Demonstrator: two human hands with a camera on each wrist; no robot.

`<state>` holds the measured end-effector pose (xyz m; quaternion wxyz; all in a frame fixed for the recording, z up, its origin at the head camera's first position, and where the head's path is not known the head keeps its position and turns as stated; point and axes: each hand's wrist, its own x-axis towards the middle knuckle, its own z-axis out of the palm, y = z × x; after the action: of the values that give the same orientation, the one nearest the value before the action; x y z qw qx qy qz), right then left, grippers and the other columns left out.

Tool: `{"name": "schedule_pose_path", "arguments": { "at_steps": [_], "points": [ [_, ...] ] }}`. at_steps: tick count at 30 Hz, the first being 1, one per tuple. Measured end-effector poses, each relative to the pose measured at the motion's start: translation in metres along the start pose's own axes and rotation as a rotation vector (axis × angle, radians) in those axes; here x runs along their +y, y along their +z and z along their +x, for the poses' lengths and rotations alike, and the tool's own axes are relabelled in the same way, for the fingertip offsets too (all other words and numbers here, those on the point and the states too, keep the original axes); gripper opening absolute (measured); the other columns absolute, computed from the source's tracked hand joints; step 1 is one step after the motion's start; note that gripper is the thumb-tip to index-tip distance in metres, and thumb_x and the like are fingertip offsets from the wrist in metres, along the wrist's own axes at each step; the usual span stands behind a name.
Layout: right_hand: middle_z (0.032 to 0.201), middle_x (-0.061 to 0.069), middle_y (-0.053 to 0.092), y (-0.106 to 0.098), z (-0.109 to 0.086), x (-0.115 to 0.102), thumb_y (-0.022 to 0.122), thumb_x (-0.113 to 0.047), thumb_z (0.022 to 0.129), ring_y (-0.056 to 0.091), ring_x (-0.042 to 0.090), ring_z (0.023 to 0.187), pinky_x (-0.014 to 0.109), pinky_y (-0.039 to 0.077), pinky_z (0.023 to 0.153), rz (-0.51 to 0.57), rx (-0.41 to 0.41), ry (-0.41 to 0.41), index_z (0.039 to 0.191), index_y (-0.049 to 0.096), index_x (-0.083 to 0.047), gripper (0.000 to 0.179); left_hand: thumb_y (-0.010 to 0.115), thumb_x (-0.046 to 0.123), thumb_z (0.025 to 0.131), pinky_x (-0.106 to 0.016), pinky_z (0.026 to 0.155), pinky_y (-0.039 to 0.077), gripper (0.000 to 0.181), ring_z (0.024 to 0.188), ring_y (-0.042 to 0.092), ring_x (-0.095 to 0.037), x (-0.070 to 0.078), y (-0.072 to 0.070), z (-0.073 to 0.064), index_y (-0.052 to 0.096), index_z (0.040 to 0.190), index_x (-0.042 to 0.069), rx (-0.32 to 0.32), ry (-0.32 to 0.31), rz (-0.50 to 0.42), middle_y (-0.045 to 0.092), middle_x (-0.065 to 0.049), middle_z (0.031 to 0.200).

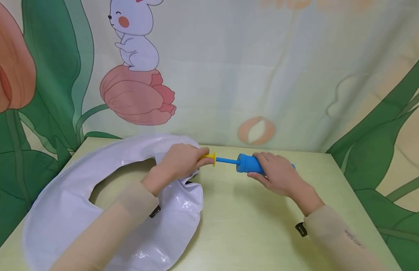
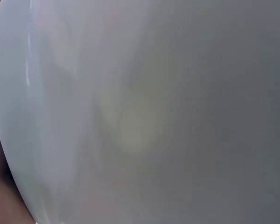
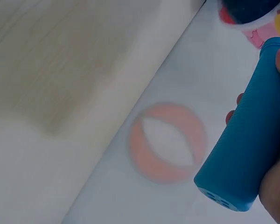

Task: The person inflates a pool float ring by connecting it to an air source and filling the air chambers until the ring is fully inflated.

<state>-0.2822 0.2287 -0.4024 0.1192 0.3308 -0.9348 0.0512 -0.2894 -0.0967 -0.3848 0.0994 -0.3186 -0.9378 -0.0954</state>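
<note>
A blue hand pump (image 1: 249, 164) is held level above the table. My right hand (image 1: 279, 173) grips its barrel, and in the right wrist view the ribbed barrel (image 3: 252, 135) shows a perforated end. From the barrel's other end a thin blue rod (image 1: 227, 160) runs to a yellow flanged piece (image 1: 214, 159), which my left hand (image 1: 182, 160) pinches between thumb and fingers. Beneath my left arm lies a pale lavender inflatable ring (image 1: 77, 188), wrinkled and shiny. Its glossy plastic (image 2: 144, 112) fills nearly all of the left wrist view.
A light wooden-looking table (image 1: 236, 226) carries everything. Behind it hangs a curtain (image 1: 209, 75) printed with a rabbit, tulips and large leaves, reaching down to the table's back edge. The ring takes up the left side of the table.
</note>
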Motion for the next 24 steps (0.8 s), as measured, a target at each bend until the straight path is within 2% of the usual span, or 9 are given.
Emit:
{"name": "schedule_pose_path", "arguments": {
  "at_steps": [5,9,11,15,20,24],
  "points": [
    [0.119,0.011,0.067,0.004,0.017,-0.02,0.063,-0.055,0.098,0.066,0.027,0.095,0.044,0.055,0.078,0.039,-0.008,-0.025,0.135,0.053,-0.006,0.063,0.054,0.051,0.105,-0.029,0.051,0.032,0.035,0.053,0.047,-0.013,0.018,0.011,0.006,0.055,0.09,0.019,-0.028,-0.013,0.002,0.044,0.006,0.059],
    [0.116,0.007,0.066,0.001,0.023,-0.023,0.063,-0.058,0.097,0.064,0.022,0.089,0.04,0.054,0.075,0.064,-0.018,-0.034,0.134,0.055,-0.01,0.062,0.054,0.052,0.105,-0.028,0.051,0.033,0.036,0.053,0.047,-0.012,0.02,0.015,0.008,0.056,0.089,0.019,-0.028,-0.02,-0.03,0.043,0.006,0.059],
    [0.116,0.006,0.065,-0.002,0.021,-0.021,0.064,-0.058,0.097,0.064,0.021,0.089,0.039,0.054,0.074,0.068,-0.021,-0.031,0.132,0.056,-0.01,0.06,0.054,0.053,0.104,-0.028,0.052,0.033,0.036,0.054,0.047,-0.011,0.017,0.016,0.007,0.056,0.089,0.02,-0.029,-0.025,-0.058,0.042,0.007,0.059],
    [0.123,0.008,0.065,-0.011,0.014,-0.009,0.065,-0.054,0.097,0.064,0.025,0.099,0.044,0.054,0.08,0.049,-0.033,-0.018,0.133,0.058,-0.009,0.058,0.056,0.054,0.103,-0.03,0.054,0.031,0.036,0.055,0.044,-0.012,0.001,0.014,0.001,0.054,0.085,0.023,-0.019,-0.051,-0.102,0.038,0.008,0.058],
    [0.129,0.012,0.065,-0.015,-0.001,0.011,0.063,-0.051,0.1,0.062,0.031,0.114,0.052,0.049,0.088,0.005,-0.054,0.057,0.138,0.057,-0.006,0.059,0.056,0.055,0.103,-0.032,0.055,0.028,0.039,0.056,0.041,-0.012,-0.018,0.01,-0.007,0.048,0.082,0.023,-0.007,-0.072,-0.126,0.033,0.008,0.06],
    [0.13,0.014,0.064,-0.019,-0.014,0.021,0.063,-0.049,0.101,0.061,0.035,0.116,0.055,0.048,0.09,-0.028,-0.06,0.105,0.14,0.055,-0.006,0.059,0.057,0.053,0.103,-0.032,0.055,0.028,0.039,0.056,0.041,-0.013,-0.027,0.007,-0.014,0.048,0.082,0.022,-0.001,-0.078,-0.12,0.034,0.007,0.06]
  ]
}}
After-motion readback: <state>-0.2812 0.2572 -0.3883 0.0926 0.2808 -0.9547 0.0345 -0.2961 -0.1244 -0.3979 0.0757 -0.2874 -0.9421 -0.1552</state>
